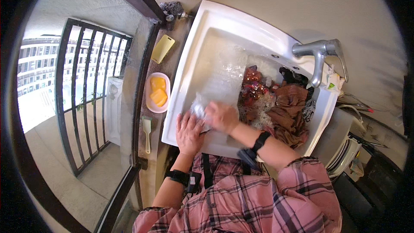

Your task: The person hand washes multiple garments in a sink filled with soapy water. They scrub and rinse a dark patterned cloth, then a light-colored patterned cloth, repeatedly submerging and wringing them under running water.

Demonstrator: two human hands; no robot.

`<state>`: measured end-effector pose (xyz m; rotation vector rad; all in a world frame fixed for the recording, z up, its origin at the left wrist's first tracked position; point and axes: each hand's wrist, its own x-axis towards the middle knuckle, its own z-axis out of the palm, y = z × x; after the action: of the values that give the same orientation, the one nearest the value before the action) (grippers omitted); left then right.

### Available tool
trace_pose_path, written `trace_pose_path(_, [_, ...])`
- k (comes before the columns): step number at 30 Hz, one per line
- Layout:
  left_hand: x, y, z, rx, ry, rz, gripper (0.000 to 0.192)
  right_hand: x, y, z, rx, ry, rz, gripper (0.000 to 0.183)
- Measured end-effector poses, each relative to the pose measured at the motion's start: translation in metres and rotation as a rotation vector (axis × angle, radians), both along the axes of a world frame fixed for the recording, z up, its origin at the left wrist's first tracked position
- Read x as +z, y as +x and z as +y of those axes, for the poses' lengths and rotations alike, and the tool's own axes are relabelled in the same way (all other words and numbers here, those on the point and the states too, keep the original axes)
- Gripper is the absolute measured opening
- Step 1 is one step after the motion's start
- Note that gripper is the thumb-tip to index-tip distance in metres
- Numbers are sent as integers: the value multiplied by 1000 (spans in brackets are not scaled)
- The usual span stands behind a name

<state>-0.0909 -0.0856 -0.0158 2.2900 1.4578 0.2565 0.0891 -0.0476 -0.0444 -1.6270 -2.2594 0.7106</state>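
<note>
A wet, whitish cloth [198, 107] lies bunched on the sloping left side of a white ceramic laundry sink [184, 81]. My left hand [190, 132] holds its near edge down against the basin, fingers laid over it. Blurred by motion, my right hand [221, 116] is curled into a fist on the cloth's right part. To the right of that hand, a brown garment [289, 103] soaks in sudsy water in the deeper part of the basin. Beside it are a dark red patterned cloth [252, 84] and a black cloth [294, 77].
A chrome faucet [318, 53] rises at the sink's back right corner. Along the left ledge sit a yellow holder [162, 49], a pink dish [149, 103] with orange soap bars [158, 97], and a brush [147, 136]. A dark-framed window [147, 71] borders the ledge.
</note>
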Motion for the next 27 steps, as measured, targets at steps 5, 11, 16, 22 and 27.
trace_pose_path(5, [-1, 2, 0, -1, -38, -15, 58, -17, 3, 25, -247, 69, -129, 25])
trace_pose_path(11, [-5, 3, 5, 24, 1, -59, 50, -18, -3, 17, -99, -272, 3, 32])
trace_pose_path(16, [4, 2, 5, -20, -96, -21, 52, -55, 46, 79, -271, -52, -201, 30])
trace_pose_path(22, [15, -7, -1, -123, -107, -22, 59, -56, 51, 77, -355, 119, -108, 28])
trace_pose_path(27, [12, -11, -1, -129, -173, -40, 65, -13, 3, 15, 51, 226, 154, 26])
